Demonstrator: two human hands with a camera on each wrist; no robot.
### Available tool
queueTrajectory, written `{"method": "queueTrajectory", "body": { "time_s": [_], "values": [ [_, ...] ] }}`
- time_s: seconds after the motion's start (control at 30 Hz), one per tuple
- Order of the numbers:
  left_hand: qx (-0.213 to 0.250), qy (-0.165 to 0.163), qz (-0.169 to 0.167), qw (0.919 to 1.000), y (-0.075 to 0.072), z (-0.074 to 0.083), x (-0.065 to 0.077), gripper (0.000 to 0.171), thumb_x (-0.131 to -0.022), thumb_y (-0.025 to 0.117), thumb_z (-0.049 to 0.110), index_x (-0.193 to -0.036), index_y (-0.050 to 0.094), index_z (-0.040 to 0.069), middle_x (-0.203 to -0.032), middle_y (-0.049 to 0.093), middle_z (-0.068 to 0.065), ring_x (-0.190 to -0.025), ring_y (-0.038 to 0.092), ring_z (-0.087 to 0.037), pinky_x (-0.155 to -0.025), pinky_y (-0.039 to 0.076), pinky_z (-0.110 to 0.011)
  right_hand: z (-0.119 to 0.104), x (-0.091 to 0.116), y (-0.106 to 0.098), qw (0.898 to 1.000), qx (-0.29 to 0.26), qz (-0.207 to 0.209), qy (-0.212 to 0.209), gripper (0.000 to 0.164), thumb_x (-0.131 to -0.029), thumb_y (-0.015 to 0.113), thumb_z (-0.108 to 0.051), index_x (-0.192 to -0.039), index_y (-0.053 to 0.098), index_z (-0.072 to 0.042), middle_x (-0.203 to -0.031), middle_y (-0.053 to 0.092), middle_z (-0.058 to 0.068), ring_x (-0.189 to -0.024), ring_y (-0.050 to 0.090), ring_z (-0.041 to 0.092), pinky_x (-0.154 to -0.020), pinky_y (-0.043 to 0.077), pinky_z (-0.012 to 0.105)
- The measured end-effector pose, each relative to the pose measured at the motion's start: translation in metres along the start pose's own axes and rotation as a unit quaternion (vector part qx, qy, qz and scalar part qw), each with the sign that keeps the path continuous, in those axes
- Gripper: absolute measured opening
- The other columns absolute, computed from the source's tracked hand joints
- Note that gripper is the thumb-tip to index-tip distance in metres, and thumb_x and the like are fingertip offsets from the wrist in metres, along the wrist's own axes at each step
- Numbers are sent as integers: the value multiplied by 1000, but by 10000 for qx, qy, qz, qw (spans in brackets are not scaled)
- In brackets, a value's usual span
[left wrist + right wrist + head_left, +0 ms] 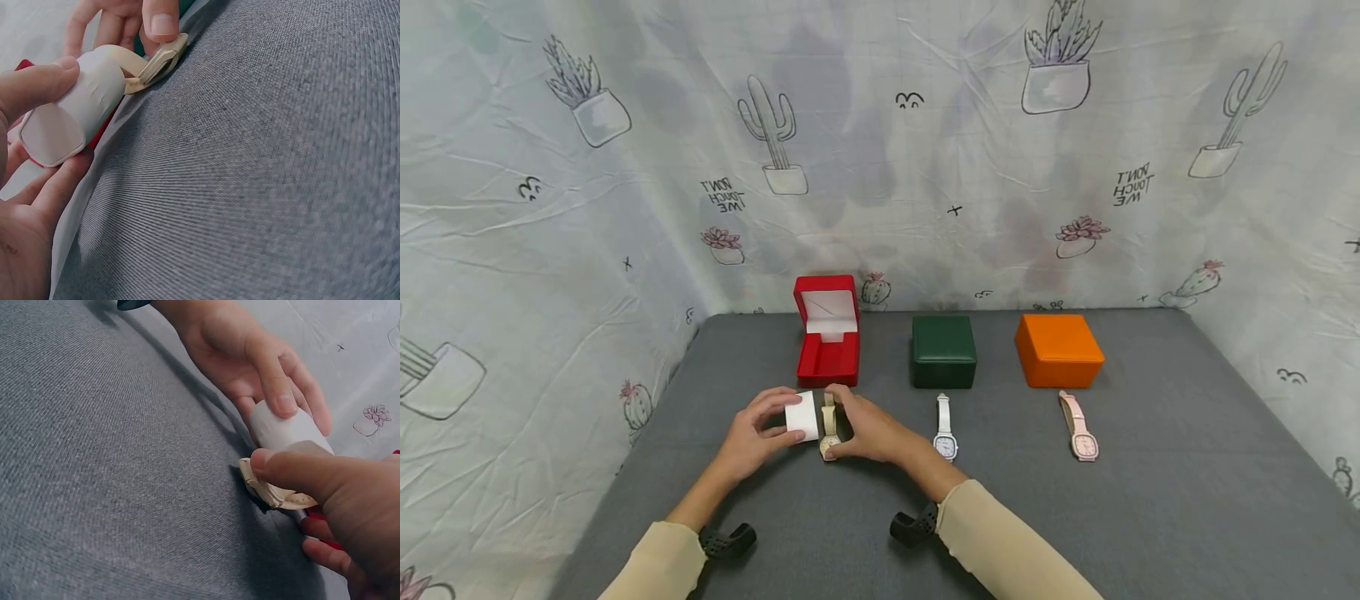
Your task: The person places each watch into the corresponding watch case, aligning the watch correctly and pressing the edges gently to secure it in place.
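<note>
My left hand (760, 435) grips a white watch cushion (802, 416), thumb on one side and fingers under the other. Just right of it, my right hand (868, 427) holds a cream-strapped wristwatch (830, 425) with a gold-toned face, thumb at the case and fingers toward the strap's far end. In the left wrist view the watch strap (132, 62) lies close against the cushion (100, 87); whether they touch I cannot tell. Behind both hands stands an open red watch box (828, 354), its lid raised and white-lined.
A closed green box (943, 352) and a closed orange box (1059, 351) stand along the back of the grey table (820, 550). In front of them lie a white watch (944, 433) and a pink watch (1079, 429). A printed cloth (880, 167) hangs behind.
</note>
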State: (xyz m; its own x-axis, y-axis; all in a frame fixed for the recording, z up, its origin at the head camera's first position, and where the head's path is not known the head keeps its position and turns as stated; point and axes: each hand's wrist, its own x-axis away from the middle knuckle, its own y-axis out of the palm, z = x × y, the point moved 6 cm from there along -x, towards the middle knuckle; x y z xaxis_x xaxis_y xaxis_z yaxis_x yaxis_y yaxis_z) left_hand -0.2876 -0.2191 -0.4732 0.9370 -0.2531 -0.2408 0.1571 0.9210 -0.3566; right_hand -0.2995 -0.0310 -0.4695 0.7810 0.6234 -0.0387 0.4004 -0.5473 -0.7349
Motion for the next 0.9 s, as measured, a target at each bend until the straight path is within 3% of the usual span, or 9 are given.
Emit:
{"method": "queueTrajectory", "body": {
  "time_s": [0.13,0.3,0.43,0.53,0.6,0.67,0.77,0.9],
  "values": [
    [-12,-66,-11,10000,-1,-1,1,53,-76,82,12,-125,61,11,-138,47,-8,-120,52,-28,-88,57,-33,0,1,-2,9998,-110,152,61,67,-74,83,-36,-124,41,-20,-123,56,0,-109,54,12,-98,48,31],
    [36,-31,-30,10000,0,0,1,54,-75,82,11,-125,61,11,-138,47,-8,-119,54,-22,-88,57,-32,1,1,-2,9992,-246,280,107,69,-72,86,-35,-121,40,-21,-118,60,0,-104,57,11,-95,48,28],
    [69,-12,-48,10000,1,1,1,53,-75,82,10,-124,62,10,-138,47,-8,-117,55,-14,-88,57,-31,2,0,-2,9993,-200,310,83,58,-71,86,-35,-105,42,-19,-95,57,-2,-84,52,8,-73,44,21],
    [79,29,-62,9999,1,2,1,53,-76,82,9,-125,61,10,-138,47,-9,-116,55,-10,-88,57,-31,0,-2,-1,9993,10,317,-186,49,-71,86,-36,-95,48,-17,-87,54,0,-78,48,9,-65,40,20],
    [90,47,-82,9999,1,2,1,53,-76,81,9,-125,61,10,-138,47,-9,-115,55,-10,-88,57,-31,-1,-3,-1,9987,201,298,-370,41,-72,85,-37,-93,56,-17,-97,59,0,-86,53,10,-72,45,22],
    [108,73,-99,9999,1,2,1,53,-76,81,9,-125,61,9,-138,47,-10,-116,55,-10,-88,57,-30,-2,-2,0,9981,352,237,-437,38,-74,83,-39,-98,65,-16,-118,62,1,-105,58,13,-88,50,26],
    [117,127,-117,9998,2,2,1,54,-76,81,8,-126,60,7,-138,46,-12,-116,55,-13,-88,56,-29,-1,-2,1,9980,511,88,-349,41,-76,82,-40,-107,71,-16,-146,49,3,-132,49,19,-110,42,37],
    [93,238,-128,9996,2,2,0,53,-76,81,6,-125,60,3,-138,46,-16,-117,54,-21,-87,57,-30,-1,-3,2,9983,547,-13,-223,46,-76,82,-40,-113,69,-16,-150,44,3,-138,43,20,-114,37,39]
  ]
}}
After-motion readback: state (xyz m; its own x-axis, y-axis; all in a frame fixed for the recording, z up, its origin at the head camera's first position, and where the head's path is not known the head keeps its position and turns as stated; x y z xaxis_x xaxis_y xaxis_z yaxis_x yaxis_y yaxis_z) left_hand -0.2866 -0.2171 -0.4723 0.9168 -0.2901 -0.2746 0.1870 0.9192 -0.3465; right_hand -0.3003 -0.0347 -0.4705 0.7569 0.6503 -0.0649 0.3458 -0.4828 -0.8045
